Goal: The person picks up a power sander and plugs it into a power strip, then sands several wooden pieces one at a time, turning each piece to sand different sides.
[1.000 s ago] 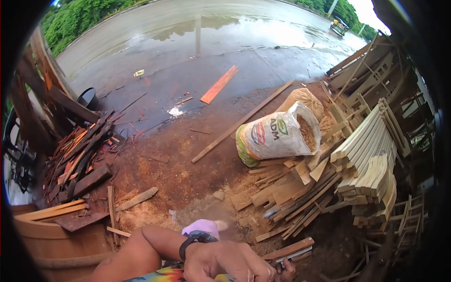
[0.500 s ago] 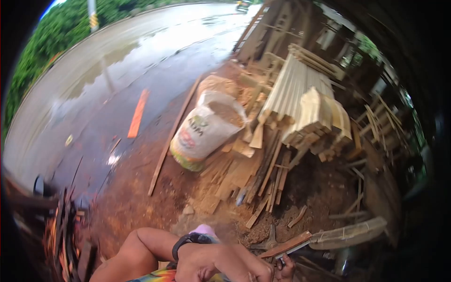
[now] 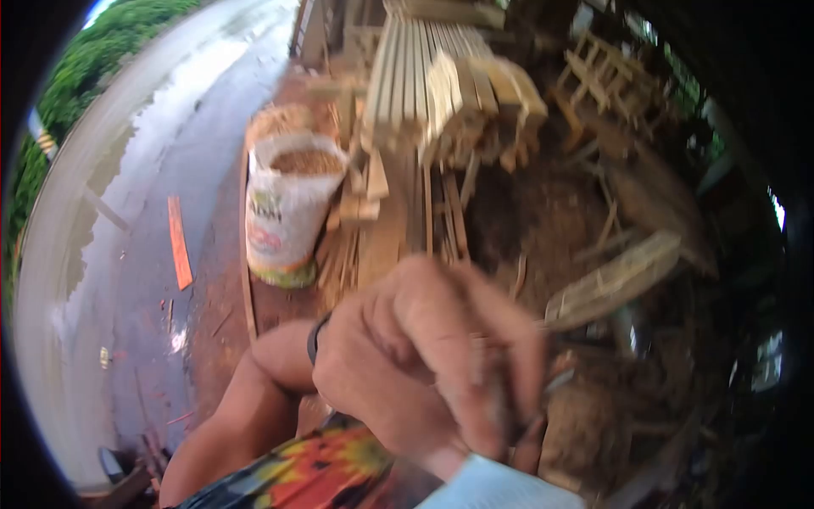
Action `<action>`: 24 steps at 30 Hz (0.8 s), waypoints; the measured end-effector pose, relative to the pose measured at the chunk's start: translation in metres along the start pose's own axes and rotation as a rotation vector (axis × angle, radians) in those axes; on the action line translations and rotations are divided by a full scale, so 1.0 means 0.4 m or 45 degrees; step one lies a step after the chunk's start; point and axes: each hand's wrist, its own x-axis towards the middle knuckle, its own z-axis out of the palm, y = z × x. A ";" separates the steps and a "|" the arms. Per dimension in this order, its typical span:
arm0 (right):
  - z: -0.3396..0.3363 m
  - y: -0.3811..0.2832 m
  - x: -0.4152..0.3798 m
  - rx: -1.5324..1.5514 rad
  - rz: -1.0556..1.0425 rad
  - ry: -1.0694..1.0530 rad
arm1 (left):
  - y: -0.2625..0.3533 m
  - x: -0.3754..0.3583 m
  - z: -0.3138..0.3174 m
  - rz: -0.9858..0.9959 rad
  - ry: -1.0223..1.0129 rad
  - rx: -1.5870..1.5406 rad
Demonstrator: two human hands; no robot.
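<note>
My left hand (image 3: 407,339), with a dark band on its wrist, reaches across the lower middle of the view. Its fingers bend downward and close together around something dark and small, too blurred to make out. Just below its fingertips a bit of my right hand (image 3: 529,445) shows; the rest is hidden, so what it holds cannot be made out. A light blue piece (image 3: 504,488), cloth-like or sheet-like, lies at the bottom edge under the hands. Bright patterned cloth (image 3: 326,462) shows beneath my left forearm.
A white sack (image 3: 288,204) filled with brown shavings stands left of centre. Behind are stacked pale wood strips (image 3: 403,72), with loose boards nearby. A bundle of slats (image 3: 615,280) lies at right. An orange-red board (image 3: 179,244) rests on wet ground at left.
The view has turned, so the sack and wood stack sit further left and higher. My left hand is raised and larger in view. The reddish-brown stick by my right hand no longer shows; the light blue piece has appeared.
</note>
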 end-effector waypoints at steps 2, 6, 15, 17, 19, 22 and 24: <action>0.033 -0.029 -0.020 0.007 -0.063 -0.032 | -0.018 0.030 0.027 0.035 -0.063 -0.032; 0.043 -0.048 -0.043 0.001 -0.130 -0.140 | -0.039 0.056 0.064 0.110 -0.069 -0.117; 0.024 -0.089 -0.039 0.072 -0.084 0.095 | -0.237 0.089 0.025 -0.049 -0.083 -0.064; 0.042 -0.157 -0.035 0.052 -0.092 -0.086 | -0.311 0.073 0.032 -0.743 0.065 0.571; 0.082 -0.163 -0.002 0.048 -0.245 -0.106 | -0.526 -0.024 0.038 -1.074 0.360 0.307; 0.150 -0.228 0.006 -0.136 -0.429 -0.232 | -0.683 -0.112 0.053 -1.263 0.398 -0.053; 0.156 -0.255 0.038 -0.309 -0.481 -0.290 | -0.735 -0.102 0.083 -1.367 0.399 -0.192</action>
